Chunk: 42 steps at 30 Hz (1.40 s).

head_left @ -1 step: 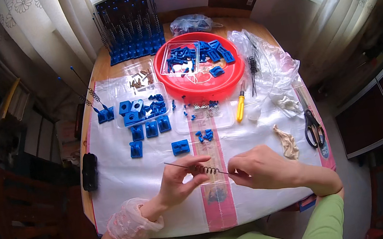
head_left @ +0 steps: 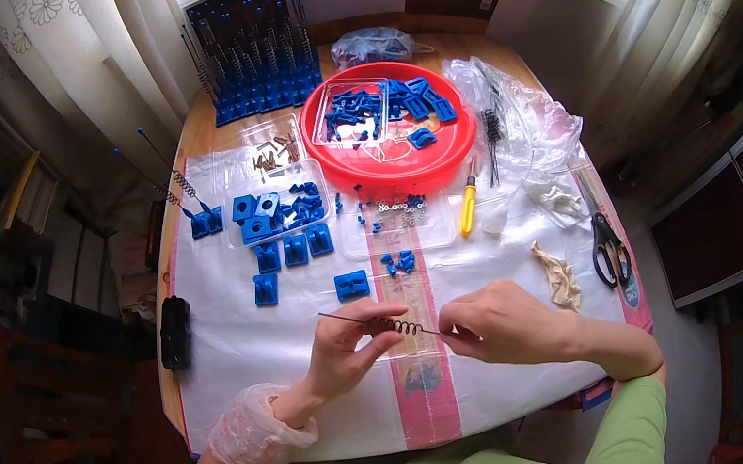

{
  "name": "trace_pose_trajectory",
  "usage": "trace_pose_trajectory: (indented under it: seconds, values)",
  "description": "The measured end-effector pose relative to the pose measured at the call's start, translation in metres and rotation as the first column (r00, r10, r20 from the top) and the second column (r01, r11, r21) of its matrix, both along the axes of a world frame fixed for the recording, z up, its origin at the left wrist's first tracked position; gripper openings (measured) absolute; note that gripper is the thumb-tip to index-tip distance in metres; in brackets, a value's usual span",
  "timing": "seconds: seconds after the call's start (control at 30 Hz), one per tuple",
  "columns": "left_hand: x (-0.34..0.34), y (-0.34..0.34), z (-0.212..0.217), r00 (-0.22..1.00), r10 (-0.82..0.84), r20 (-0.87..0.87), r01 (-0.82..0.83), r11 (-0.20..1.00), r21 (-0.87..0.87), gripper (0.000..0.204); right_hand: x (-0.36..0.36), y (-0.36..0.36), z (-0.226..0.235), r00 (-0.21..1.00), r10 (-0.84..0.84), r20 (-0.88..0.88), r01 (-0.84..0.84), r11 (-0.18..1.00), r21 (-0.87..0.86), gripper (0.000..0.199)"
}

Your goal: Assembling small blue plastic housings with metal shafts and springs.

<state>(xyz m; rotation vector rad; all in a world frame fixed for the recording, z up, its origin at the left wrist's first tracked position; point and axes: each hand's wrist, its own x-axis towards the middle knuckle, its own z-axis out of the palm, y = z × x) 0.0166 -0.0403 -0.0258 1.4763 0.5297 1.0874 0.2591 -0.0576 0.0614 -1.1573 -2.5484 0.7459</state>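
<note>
A dark wire spring (head_left: 397, 326) with straight ends is held level above the near part of the table. The thumb and fingers of my left hand (head_left: 349, 342) close around its coil, and one straight end sticks out past them to the upper left. My right hand (head_left: 495, 324) pinches the other straight end, its fingertips partly hidden. Just beyond my hands lie a blue plastic base (head_left: 352, 284) and a small group of blue caps (head_left: 398, 263).
A red basin (head_left: 401, 173) holds blue parts. Left of it stand a clear tray (head_left: 278, 233) of blue pieces and rows of finished spring stands (head_left: 265, 97). A yellow-handled screwdriver (head_left: 467, 206), black scissors (head_left: 607, 252) and a crumpled beige cloth (head_left: 556, 275) lie to the right.
</note>
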Motion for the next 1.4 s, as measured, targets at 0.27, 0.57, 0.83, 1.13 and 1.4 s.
trace_pose_trajectory:
  seconds: [0.27,0.57,0.83,1.13,1.4]
  values:
    - [-0.011,0.008,-0.007,0.994,0.058,0.096,-0.043,0.988,-0.147,0.022,0.010,0.015,-0.013,0.970,-0.155,-0.187,0.172,0.982,0.079,0.019]
    - [-0.005,0.017,-0.013,0.938,0.334,0.090,-0.317,0.934,-0.163,0.020,0.110,0.052,-0.056,0.648,-0.663,-0.375,0.710,0.704,-0.015,0.027]
    - [-0.009,0.022,-0.016,0.909,0.406,0.090,-0.397,0.912,-0.102,0.020,0.102,0.078,-0.084,0.759,-0.613,-0.220,0.647,0.748,0.149,0.031]
    - [-0.009,0.025,-0.016,0.886,0.447,0.122,-0.434,0.893,-0.115,0.017,0.102,0.045,-0.033,0.604,-0.526,-0.599,0.343,0.850,-0.400,0.023]
    - [-0.009,0.030,-0.018,0.883,0.441,0.165,-0.432,0.898,-0.087,0.014,0.149,0.035,-0.067,0.498,-0.504,-0.705,0.301,0.864,-0.405,0.029]
